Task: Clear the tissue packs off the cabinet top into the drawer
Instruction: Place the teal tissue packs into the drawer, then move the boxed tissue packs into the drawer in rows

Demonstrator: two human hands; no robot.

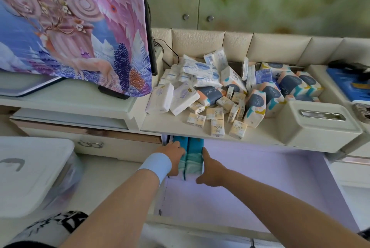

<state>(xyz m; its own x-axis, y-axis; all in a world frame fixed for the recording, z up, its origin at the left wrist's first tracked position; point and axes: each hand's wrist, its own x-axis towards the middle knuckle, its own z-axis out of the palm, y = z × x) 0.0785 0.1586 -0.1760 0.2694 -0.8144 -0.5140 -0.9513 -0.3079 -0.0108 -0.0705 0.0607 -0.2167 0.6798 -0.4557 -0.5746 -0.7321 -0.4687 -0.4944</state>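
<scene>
Here the left grip (176,156) is curling its fingers over the teal tissue packs (193,156) standing at the left end of the drawer (264,179); the right grip (210,169) is pressing straight fingers against their right side, and other packs (220,89) are lying heaped on the counter (170,126)

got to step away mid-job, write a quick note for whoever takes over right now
Left hand: fingers curled over the left one of the two teal tissue packs.
Right hand: flat against their right side.
The two packs stand on edge in the back left corner of the open drawer.
Done: those two are in.
Left: the whole pile of tissue packs on the cabinet top, next to the tissue box.
</scene>
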